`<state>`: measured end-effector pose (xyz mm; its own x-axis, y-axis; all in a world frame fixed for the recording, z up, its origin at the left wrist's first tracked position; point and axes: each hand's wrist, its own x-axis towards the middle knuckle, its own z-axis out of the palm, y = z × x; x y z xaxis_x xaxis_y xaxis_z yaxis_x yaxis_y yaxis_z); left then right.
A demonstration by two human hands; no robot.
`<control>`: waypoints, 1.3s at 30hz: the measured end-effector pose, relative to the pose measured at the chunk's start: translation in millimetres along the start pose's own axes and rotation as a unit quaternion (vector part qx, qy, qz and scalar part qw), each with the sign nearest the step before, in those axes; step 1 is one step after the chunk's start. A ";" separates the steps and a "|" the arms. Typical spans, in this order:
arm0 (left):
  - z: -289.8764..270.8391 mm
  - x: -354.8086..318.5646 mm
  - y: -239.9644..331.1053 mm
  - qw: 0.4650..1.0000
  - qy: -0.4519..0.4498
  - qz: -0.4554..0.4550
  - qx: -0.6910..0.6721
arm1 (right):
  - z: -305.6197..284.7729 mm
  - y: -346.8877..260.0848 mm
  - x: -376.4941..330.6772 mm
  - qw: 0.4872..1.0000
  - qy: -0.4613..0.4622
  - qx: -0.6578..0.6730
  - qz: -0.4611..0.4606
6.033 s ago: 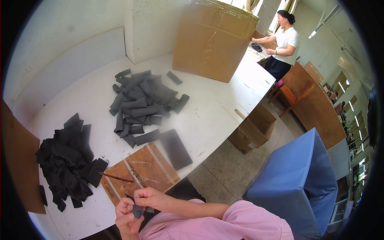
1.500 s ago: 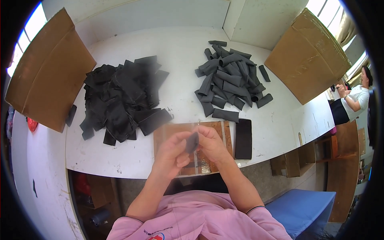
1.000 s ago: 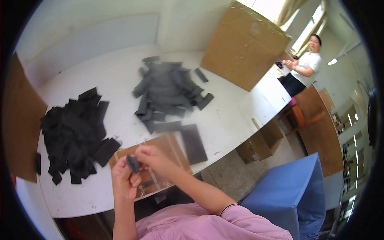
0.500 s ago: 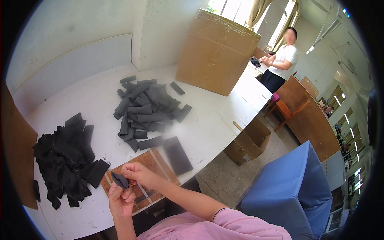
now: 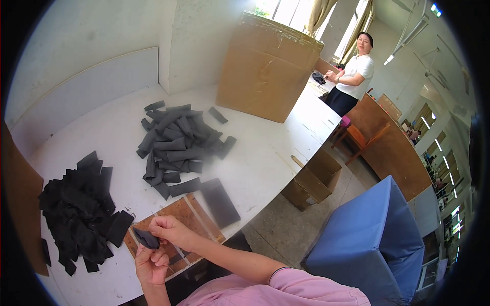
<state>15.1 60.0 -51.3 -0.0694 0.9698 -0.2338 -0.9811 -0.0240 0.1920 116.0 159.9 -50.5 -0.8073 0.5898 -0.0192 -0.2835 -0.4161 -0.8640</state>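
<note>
View swung rightward; left hand (image 5: 152, 266), right hand (image 5: 172, 229) pinching dark cloth (image 5: 144, 237) over brown board (image 5: 177, 209) on white table (image 5: 255, 153); chair (image 5: 360, 136) beyond.

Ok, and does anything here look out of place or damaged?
Little stands out: nothing looks spilled, and the held dark piece shows no obvious damage. One grey tube lies apart from the heap of tubes, near the large cardboard box; the brown board looks worn and patchy.

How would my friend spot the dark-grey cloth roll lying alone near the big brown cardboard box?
Find the big brown cardboard box in front of the bright window. Just in front of its lower left corner lies the dark-grey cloth roll. Unlike the rolls in the dark-grey heap to its left, it touches no other roll.
</note>
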 end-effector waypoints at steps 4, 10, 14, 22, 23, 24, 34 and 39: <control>3.7 -0.6 -1.9 1.000 0.001 0.005 0.012 | 2.6 -0.4 -4.0 0.999 0.033 -0.017 0.001; 15.0 -6.4 -9.5 0.990 0.003 0.066 0.123 | 9.0 -9.3 -14.0 0.997 0.062 -0.041 0.034; 22.5 -7.8 -12.6 0.980 0.004 0.092 0.174 | 12.2 -14.2 -20.4 0.995 0.064 0.004 0.070; 34.2 -9.5 -16.4 0.916 0.094 0.177 0.347 | 8.4 -6.1 -24.2 0.995 0.052 0.019 0.086; 34.9 -9.9 -17.2 0.901 0.101 0.197 0.372 | 7.8 -3.8 -24.0 0.995 0.052 0.019 0.086; 35.4 -10.2 -17.7 0.885 0.109 0.217 0.397 | 8.2 -3.1 -23.9 0.995 0.051 0.019 0.087; 37.6 -5.3 -22.4 0.846 0.154 0.279 0.428 | 10.5 -2.6 -23.1 0.996 0.062 0.005 0.072; 13.5 -3.8 -3.0 0.986 0.057 0.129 0.093 | 11.8 -3.4 -22.2 0.996 0.062 -0.005 0.069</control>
<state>20.7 59.6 -38.1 -0.3429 0.9036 -0.2567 -0.8785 -0.2117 0.4282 128.8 140.1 -41.2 -0.7678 0.6086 -0.1999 -0.1682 -0.4927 -0.8538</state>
